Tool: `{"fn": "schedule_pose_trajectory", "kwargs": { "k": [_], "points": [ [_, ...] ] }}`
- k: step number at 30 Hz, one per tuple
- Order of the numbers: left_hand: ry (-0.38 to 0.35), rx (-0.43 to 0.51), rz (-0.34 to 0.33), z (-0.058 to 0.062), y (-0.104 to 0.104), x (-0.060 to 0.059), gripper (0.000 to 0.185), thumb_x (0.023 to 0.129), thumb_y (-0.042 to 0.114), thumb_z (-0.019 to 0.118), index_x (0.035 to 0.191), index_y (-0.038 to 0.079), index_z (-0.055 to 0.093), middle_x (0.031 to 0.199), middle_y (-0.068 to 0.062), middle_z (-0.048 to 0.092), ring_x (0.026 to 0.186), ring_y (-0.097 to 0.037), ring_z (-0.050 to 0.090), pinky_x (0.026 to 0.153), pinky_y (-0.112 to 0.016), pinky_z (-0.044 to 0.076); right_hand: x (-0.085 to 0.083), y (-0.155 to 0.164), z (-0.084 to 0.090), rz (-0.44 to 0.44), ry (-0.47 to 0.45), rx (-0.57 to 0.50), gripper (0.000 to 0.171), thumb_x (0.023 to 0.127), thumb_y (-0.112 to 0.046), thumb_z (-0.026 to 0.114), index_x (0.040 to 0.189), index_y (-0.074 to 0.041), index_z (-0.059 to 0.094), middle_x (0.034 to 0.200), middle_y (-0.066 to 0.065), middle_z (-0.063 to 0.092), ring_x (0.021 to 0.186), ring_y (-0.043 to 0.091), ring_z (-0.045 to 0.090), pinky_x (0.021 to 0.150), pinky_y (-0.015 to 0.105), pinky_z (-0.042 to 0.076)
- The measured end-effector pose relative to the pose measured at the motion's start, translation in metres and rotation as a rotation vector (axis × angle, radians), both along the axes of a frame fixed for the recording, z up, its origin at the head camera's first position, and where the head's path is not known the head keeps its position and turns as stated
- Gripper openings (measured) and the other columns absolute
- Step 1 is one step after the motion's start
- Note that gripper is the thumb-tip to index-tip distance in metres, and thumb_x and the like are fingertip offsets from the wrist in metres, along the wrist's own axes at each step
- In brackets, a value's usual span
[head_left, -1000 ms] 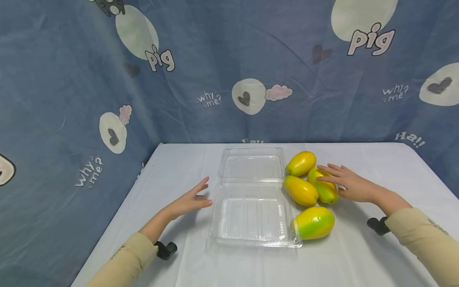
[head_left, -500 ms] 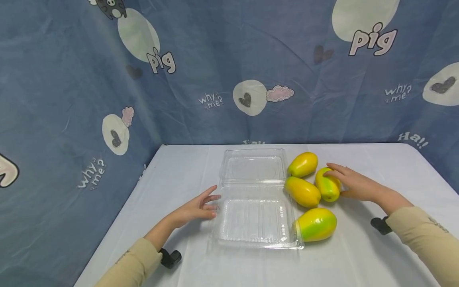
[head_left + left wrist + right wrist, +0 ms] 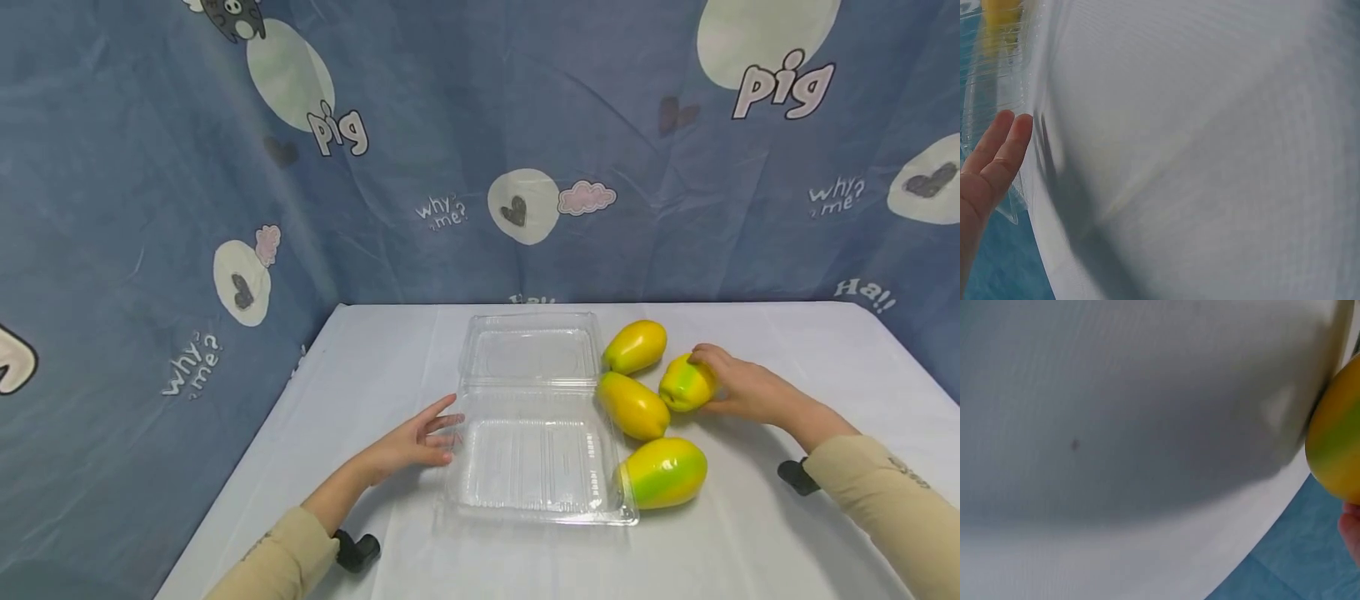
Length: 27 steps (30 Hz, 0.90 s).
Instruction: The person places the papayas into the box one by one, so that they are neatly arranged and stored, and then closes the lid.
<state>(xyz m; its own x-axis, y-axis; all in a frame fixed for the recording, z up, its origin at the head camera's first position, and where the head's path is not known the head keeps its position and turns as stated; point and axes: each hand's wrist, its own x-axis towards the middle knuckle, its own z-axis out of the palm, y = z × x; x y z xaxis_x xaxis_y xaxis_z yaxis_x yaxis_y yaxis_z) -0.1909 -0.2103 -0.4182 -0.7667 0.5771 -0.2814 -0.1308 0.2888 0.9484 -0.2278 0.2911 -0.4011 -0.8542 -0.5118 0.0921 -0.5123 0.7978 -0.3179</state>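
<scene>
In the head view my right hand grips a yellow-green papaya, thumb and fingers round its right side and its blunt end facing forward-left. The right wrist view shows part of this papaya at the right edge, with a fingertip against it. My left hand has its fingers spread at the left rim of an open clear plastic clamshell box. In the left wrist view, two straight fingers of the left hand reach to the box wall.
Three more papayas lie right of the box: one at the back, one in the middle and one in front, overlapping the box's corner. The box lid lies folded back on the white table. A blue printed curtain hangs behind.
My right hand has closed round the papaya, drawn it right, away from the others, and turned it. My left hand has moved right to the box's rim.
</scene>
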Motion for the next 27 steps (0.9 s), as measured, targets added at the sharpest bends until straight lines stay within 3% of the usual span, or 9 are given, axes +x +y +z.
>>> {"fn": "schedule_pose_trajectory", "kwargs": {
  "k": [8, 18, 27],
  "points": [
    [-0.006, 0.026, -0.002, -0.002, -0.001, 0.001, 0.091, 0.084, 0.005, 0.063, 0.149, 0.018, 0.001, 0.150, -0.020, 0.018, 0.132, -0.038, 0.030, 0.092, -0.036, 0.044, -0.007, -0.006, -0.002, -0.054, -0.028, -0.018, 0.063, 0.072, -0.029, 0.077, 0.126, -0.010, 0.048, 0.118, 0.020, 0.042, 0.092, 0.036, 0.054, 0.080, 0.056, 0.044],
    [-0.057, 0.110, -0.021, -0.003, -0.004, 0.000, 0.094, 0.082, 0.001, 0.064, 0.148, 0.017, -0.002, 0.150, -0.023, 0.013, 0.134, -0.039, 0.024, 0.090, -0.032, 0.046, -0.011, -0.011, -0.002, -0.131, -0.173, -0.186, 0.076, 0.076, -0.037, 0.073, 0.135, -0.001, 0.041, 0.126, 0.031, 0.038, 0.109, 0.046, 0.043, 0.088, 0.065, 0.033],
    [-0.073, 0.126, -0.025, -0.005, -0.006, 0.000, 0.095, 0.082, 0.001, 0.064, 0.148, 0.018, -0.003, 0.151, -0.022, 0.011, 0.134, -0.039, 0.023, 0.094, -0.034, 0.044, -0.007, -0.018, 0.005, -0.218, -0.183, -0.206, 0.078, 0.080, -0.042, 0.067, 0.134, 0.003, 0.033, 0.127, 0.030, 0.042, 0.108, 0.041, 0.045, 0.087, 0.059, 0.038]
  ]
}}
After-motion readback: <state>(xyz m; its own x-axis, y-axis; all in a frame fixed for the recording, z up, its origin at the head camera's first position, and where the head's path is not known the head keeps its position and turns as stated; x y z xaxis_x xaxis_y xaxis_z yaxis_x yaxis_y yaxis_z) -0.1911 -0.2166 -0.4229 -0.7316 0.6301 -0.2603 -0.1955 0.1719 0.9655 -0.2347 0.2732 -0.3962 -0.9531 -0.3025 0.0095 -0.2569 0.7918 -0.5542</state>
